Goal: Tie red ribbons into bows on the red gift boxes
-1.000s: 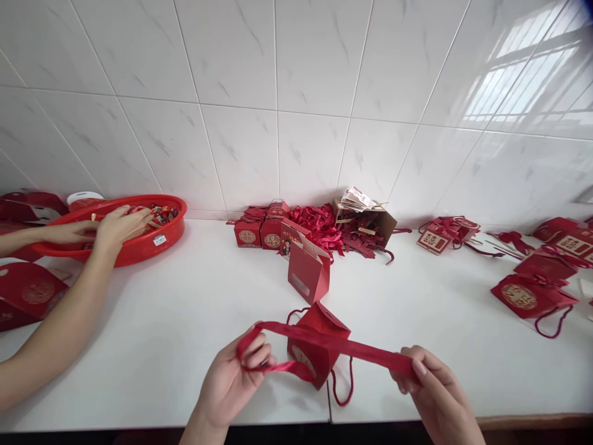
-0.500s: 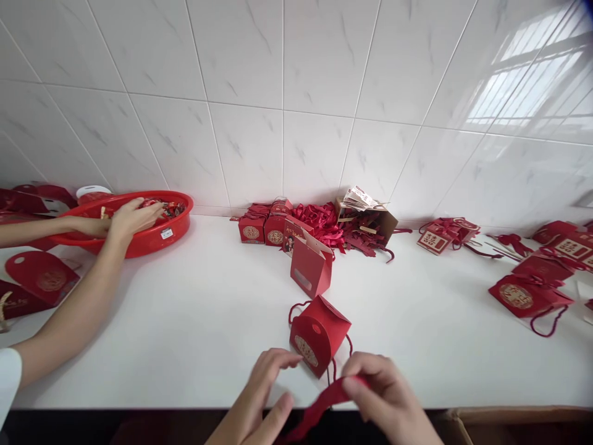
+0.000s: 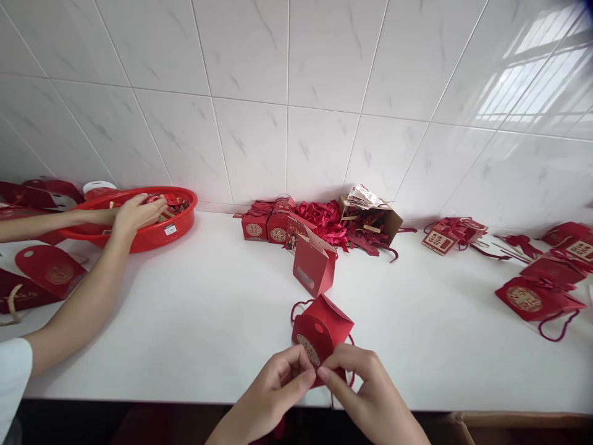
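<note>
Head view: our left hand (image 3: 273,386) and right hand (image 3: 370,392) are both pinched tight. Their fingertips touch each other, right against the front of the box (image 3: 331,318). What sits between the fingers is hidden. A bit of red ribbon (image 3: 278,428) peeks out under the left hand. The box stands on the tabletop (image 3: 194,309), close to the near edge, just past our hands.

We think a few things could go wrong. The box looks like light paper and it is near the edge, so a hard tug could tip it or pull it off. Thin card bends easily, so a tight squeeze could dent the flap. The ribbon looks smooth and slippy, so it could slide out of our fingers. The cord (image 3: 296,306) loops loose by the box and could get caught.

The box is red card with a rounded flap, a small hole and a round gold mark. The cord is thin and twisty. The tabletop is white, flat and shiny. Behind the box stands an open box (image 3: 314,272), more square. Another person's hand (image 3: 139,210) reaches into a round red tray (image 3: 183,219), well apart from us.
</note>
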Motion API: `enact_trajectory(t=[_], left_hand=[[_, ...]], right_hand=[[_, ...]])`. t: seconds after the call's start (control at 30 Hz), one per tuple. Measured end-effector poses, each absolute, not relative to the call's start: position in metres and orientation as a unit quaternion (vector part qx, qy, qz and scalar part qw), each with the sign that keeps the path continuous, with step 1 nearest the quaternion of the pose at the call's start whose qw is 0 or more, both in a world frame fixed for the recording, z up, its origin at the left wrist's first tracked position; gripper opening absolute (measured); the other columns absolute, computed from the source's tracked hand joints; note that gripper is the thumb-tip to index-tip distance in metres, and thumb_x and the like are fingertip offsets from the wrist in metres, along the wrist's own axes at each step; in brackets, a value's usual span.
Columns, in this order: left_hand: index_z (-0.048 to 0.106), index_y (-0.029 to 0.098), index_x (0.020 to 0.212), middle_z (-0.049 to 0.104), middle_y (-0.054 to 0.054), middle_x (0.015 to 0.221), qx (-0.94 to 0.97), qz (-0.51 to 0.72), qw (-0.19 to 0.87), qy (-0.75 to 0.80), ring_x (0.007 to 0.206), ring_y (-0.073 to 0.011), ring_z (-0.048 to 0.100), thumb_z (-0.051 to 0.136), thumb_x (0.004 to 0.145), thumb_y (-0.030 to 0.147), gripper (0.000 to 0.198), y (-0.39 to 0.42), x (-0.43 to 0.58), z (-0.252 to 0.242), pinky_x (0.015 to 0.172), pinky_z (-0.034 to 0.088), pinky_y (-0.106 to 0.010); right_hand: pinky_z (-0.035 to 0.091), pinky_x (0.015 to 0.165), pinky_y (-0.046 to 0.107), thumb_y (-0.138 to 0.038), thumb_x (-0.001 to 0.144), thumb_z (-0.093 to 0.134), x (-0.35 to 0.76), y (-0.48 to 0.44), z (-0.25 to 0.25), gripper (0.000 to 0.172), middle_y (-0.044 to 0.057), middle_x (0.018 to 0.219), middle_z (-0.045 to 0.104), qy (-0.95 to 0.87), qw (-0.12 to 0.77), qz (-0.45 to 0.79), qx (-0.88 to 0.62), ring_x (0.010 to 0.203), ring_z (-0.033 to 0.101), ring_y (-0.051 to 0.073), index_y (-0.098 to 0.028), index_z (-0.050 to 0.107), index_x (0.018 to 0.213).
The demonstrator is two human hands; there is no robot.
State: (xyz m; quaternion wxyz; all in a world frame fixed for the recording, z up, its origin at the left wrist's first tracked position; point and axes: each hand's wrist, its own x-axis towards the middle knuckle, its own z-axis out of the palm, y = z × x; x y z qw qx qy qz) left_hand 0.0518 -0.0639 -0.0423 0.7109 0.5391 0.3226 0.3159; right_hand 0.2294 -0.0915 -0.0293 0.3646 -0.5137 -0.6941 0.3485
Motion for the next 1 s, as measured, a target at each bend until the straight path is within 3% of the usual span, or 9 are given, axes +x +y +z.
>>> enact_trajectory(t=[0.1,0.17,0.2,0.27,0.33,0.4,0.67,1.0], left_hand=[[0.045,0.02,0.067,0.033,0.004,0.06,0.539,0.32,0.676,0.388,0.053,-0.01,0.026,0.059,0.084,0.049,0.037,-0.059,0.052,-0.046,0.051,0.026,-0.023],[0.045,0.021,0.07,0.026,0.006,0.057,0.519,0.328,0.668,0.421,0.05,-0.0097,0.02,0.053,0.086,0.053,0.037,-0.056,0.051,-0.049,0.048,0.019,-0.024],[0.045,0.021,0.073,0.023,0.007,0.057,0.506,0.336,0.667,0.43,0.05,-0.0098,0.017,0.051,0.087,0.054,0.037,-0.055,0.051,-0.05,0.047,0.017,-0.024],[0.045,0.022,0.076,0.02,0.008,0.056,0.487,0.355,0.664,0.444,0.05,-0.01,0.015,0.048,0.087,0.056,0.036,-0.054,0.052,-0.051,0.047,0.016,-0.024],[0.046,0.022,0.077,0.021,0.008,0.054,0.481,0.365,0.655,0.455,0.05,-0.01,0.015,0.047,0.087,0.057,0.037,-0.054,0.053,-0.052,0.047,0.017,-0.024],[0.047,0.022,0.076,0.022,0.008,0.052,0.479,0.366,0.649,0.464,0.049,-0.0099,0.016,0.048,0.086,0.058,0.037,-0.054,0.054,-0.051,0.047,0.017,-0.024],[0.041,0.022,0.068,0.022,0.008,0.051,0.487,0.369,0.603,0.513,0.049,-0.0107,0.014,0.051,0.083,0.058,0.04,-0.065,0.044,-0.047,0.048,0.014,-0.025],[0.041,0.021,0.069,0.021,0.009,0.051,0.462,0.38,0.625,0.502,0.049,-0.0091,0.014,0.049,0.085,0.051,0.035,-0.068,0.045,-0.046,0.048,0.014,-0.022]], right_hand=[[0.046,0.061,0.028,-0.037,0.092,0.05,0.237,-0.082,-0.035,0.029,0.004,0.068,0.061,-0.651,0.44,0.308,-0.537,0.065,0.055,0.016,-0.021,0.064,0.073],[0.05,0.076,0.036,-0.035,0.092,0.049,0.242,-0.074,-0.041,0.022,0.009,0.093,0.064,-0.644,0.473,0.228,-0.557,0.088,0.059,0.023,-0.023,0.067,0.084],[0.048,0.086,0.043,-0.033,0.091,0.05,0.243,-0.07,-0.045,0.02,0.011,0.112,0.061,-0.651,0.473,0.188,-0.563,0.106,0.055,0.028,-0.025,0.067,0.092],[0.039,0.099,0.057,-0.029,0.09,0.05,0.246,-0.064,-0.052,0.021,0.008,0.141,0.042,-0.682,0.444,0.139,-0.564,0.132,0.035,0.035,-0.029,0.066,0.105],[0.034,0.103,0.062,-0.026,0.09,0.05,0.246,-0.061,-0.058,0.025,0.003,0.151,0.028,-0.713,0.402,0.138,-0.558,0.14,0.02,0.037,-0.031,0.064,0.11],[0.035,0.104,0.061,-0.026,0.09,0.05,0.244,-0.06,-0.061,0.026,0.002,0.153,0.026,-0.728,0.376,0.155,-0.552,0.141,0.018,0.037,-0.032,0.063,0.112],[0.04,0.105,0.055,-0.027,0.089,0.054,0.236,-0.061,-0.06,0.025,0.008,0.145,0.039,-0.731,0.39,0.179,-0.531,0.135,0.031,0.033,-0.028,0.064,0.111],[0.044,0.102,0.051,-0.024,0.088,0.053,0.231,-0.063,-0.053,0.025,0.008,0.141,0.041,-0.72,0.367,0.196,-0.555,0.131,0.037,0.03,-0.027,0.064,0.11]])
